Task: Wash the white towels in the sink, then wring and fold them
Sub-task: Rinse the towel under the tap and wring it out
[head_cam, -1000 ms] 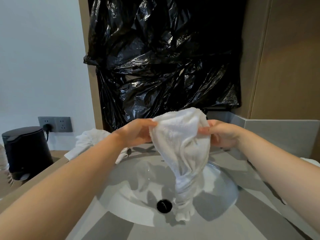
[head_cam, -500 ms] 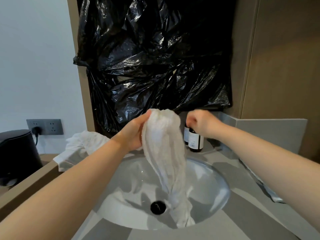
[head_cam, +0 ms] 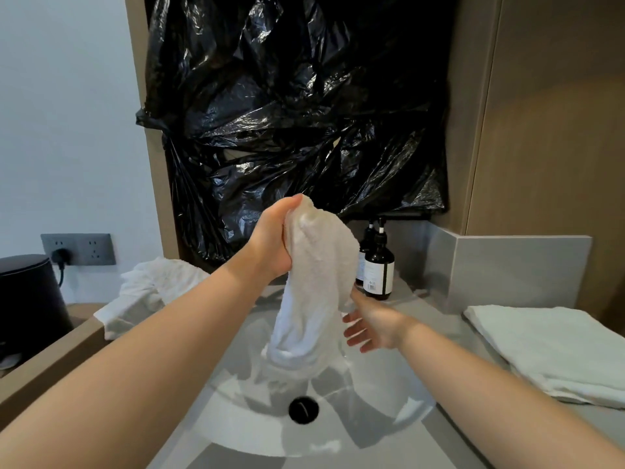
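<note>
1. Right hand (head_cam: 375, 324) is coming down from where it was up by the bottles half a second ago. It's now hanging low over the sink (head_cam: 389, 418), by the towel's lower right side.
2. Left hand (head_cam: 270, 245) is doing all the holding at this point. Its fingers are bunching the top of the white towel (head_cam: 314, 282) in a tight fist, lifting it higher than before.
3. That towel is dangling straight down over the middle of the basin, with its twisted bottom end sitting just behind the black drain (head_cam: 303, 409).
4. Right hand's fingers are spreading out straight, not gripping anything. The uppermost ones are reaching the towel's edge, but I can't tell how much they're actually touching.
5. Another white towel (head_cam: 152, 289) is lying crumpled at the counter's back left corner, spilling over the left edge.
6. A folded towel (head_cam: 548, 346) is lying flat along the right edge of the counter (head_cam: 449, 319).
7. Two dark pump bottles (head_cam: 378, 269) are standing at the back edge, just behind the hanging towel.
8. Crinkly black plastic sheeting (head_cam: 287, 113) is covering the wall above the sink.
</note>
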Motion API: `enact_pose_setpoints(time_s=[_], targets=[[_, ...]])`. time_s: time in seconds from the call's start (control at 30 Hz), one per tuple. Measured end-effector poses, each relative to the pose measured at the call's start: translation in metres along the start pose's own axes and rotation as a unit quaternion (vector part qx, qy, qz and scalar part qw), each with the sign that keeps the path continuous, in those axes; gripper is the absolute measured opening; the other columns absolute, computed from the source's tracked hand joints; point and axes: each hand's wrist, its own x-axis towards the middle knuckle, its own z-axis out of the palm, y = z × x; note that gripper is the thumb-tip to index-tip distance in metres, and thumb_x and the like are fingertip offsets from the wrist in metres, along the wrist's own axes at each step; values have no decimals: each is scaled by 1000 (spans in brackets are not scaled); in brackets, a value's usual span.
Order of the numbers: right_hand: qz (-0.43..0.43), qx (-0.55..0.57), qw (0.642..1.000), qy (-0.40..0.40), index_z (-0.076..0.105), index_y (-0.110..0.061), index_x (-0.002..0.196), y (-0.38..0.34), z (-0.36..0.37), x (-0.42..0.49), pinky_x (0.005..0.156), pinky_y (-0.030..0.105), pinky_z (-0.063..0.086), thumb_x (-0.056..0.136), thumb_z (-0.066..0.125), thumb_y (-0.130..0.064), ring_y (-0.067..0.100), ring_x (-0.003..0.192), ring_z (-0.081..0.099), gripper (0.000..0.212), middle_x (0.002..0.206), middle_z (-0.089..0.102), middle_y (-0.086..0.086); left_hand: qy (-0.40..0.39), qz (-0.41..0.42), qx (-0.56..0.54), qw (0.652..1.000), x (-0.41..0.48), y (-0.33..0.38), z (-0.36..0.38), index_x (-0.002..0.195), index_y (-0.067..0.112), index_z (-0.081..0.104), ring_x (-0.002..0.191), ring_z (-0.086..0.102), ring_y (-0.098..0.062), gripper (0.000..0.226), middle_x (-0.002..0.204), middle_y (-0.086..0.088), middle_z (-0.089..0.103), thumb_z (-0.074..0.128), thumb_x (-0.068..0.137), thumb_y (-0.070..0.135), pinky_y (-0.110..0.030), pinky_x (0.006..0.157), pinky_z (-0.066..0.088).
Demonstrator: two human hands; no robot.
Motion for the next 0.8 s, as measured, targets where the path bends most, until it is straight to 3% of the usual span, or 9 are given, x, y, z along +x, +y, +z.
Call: enact_pose_setpoints(time_s=[0.07, 0.17, 0.27, 0.33, 0.43, 0.5, 0.6, 0.7, 0.8], targets=[[10, 106, 990, -87, 65, -10, 103, 3, 8, 0, 88, 38, 48, 83, 43, -74, 28, 94, 63, 70, 100, 66, 11, 12, 7, 3, 1000, 1, 5, -4, 83, 9, 61, 78, 67, -24, 29, 80, -8, 66, 49, 96, 32, -38, 81, 51], [-68, 278, 946, -151, 69, -13, 110, -12, 9, -16, 96, 41, 50, 88, 60, -45, 27, 107, 65, 40, 116, 68, 8, 24, -7, 60, 998, 2, 7, -10, 85, 7, 65, 73, 70, -22, 30, 78, -8, 71, 49, 99, 29, -37, 80, 52], [-200, 353, 910, -87, 65, -14, 101, -33, -5, -28, 70, 32, 58, 97, 48, -23, 21, 83, 72, 20, 92, 73, 6, 20, -53, 152, 987, -2, 10, -26, 100, 7, 67, 83, 72, -19, 26, 94, -8, 74, 47, 101, 25, -33, 79, 55], [-249, 380, 891, -10, 60, -13, 89, -51, -23, -41, 61, 30, 58, 101, 43, -25, 19, 68, 71, 25, 73, 72, 5, -1, -36, 154, 987, -4, 16, -47, 108, 6, 69, 94, 70, -24, 36, 105, -12, 72, 42, 100, 30, -37, 84, 55], [-279, 447, 849, 43, 65, -8, 99, -72, -58, -56, 84, 44, 53, 98, 48, -37, 27, 86, 71, 33, 91, 74, 9, 49, 35, -14, 998, -9, 20, -79, 105, 8, 75, 100, 68, -30, 52, 110, -15, 71, 41, 93, 46, -42, 83, 57], [-236, 408, 880, 67, 66, -7, 107, -80, -69, -59, 94, 44, 49, 96, 53, -34, 27, 97, 68, 31, 103, 71, 9, 99, 37, -10, 994, -10, 12, -89, 107, 8, 70, 97, 68, -28, 44, 103, -11, 72, 39, 99, 39, -39, 79, 55], [-180, 291, 938, 61, 61, -5, 93, -86, -76, -61, 71, 29, 53, 88, 63, -10, 15, 60, 61, 8, 68, 58, 6, 147, -41, 133, 979, -5, 8, -84, 107, 4, 60, 90, 65, -26, 22, 100, -14, 66, 51, 100, 23, -40, 81, 54], [-201, 311, 921, 121, 58, -7, 103, -93, -76, -67, 45, 24, 52, 91, 53, 0, 12, 44, 58, 15, 66, 56, 3, 71, -15, 129, 989, -8, 26, -80, 106, 4, 63, 91, 68, -27, 31, 101, -15, 68, 52, 97, 32, -44, 87, 54], [-228, 346, 897, 154, 55, -11, 125, -88, -78, -65, 47, 26, 53, 98, 33, 5, 13, 49, 62, 39, 89, 64, 8, 135, -37, 59, 988, -13, 29, -94, 107, 8, 62, 76, 69, -21, 26, 85, -8, 71, 49, 100, 29, -35, 70, 56]])
